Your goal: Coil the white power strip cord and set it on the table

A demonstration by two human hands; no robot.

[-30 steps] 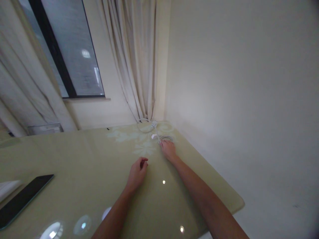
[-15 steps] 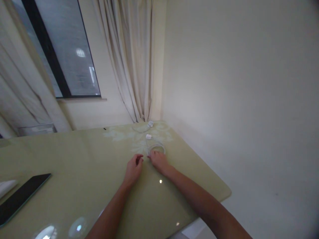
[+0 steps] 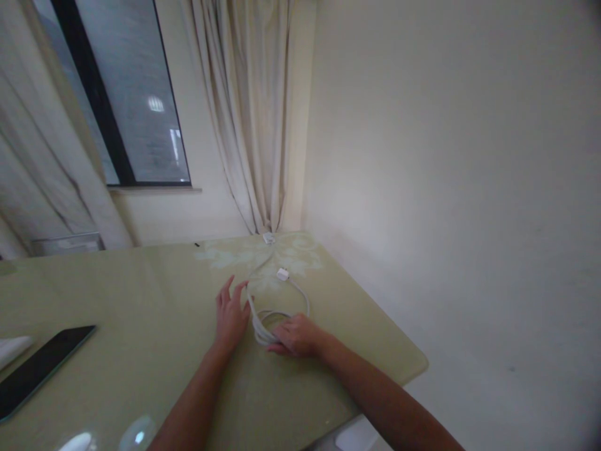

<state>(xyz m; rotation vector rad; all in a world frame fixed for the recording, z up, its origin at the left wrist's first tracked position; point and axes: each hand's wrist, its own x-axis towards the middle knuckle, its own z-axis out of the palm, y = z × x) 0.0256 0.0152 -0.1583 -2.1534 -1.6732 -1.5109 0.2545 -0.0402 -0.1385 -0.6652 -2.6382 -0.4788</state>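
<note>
A loosely coiled white cable (image 3: 260,333) lies on the pale green tabletop. My right hand (image 3: 300,335) is closed around the near side of its loops. To the left, my left hand (image 3: 231,316) has its fingers spread, with the fingertips beside the cable; whether they touch it I cannot tell. One white plug (image 3: 282,274) sits just beyond the coil, joined to it by a curving length. Farther back, near the curtain, a second white plug (image 3: 268,238) ends a length of cable that runs back towards my left fingers.
The tabletop (image 3: 141,294) has a rounded right corner beside a plain wall (image 3: 446,188). A dark flat panel (image 3: 44,369) and a white object (image 3: 13,351) lie at the left. A small black piece (image 3: 197,245) is near the back edge. Curtains (image 3: 253,113) hang behind.
My right hand has drawn the coiled cable nearer to me. My left hand has shifted left and its fingers have spread. The far plug has moved left, and the nearer plug has come closer.
</note>
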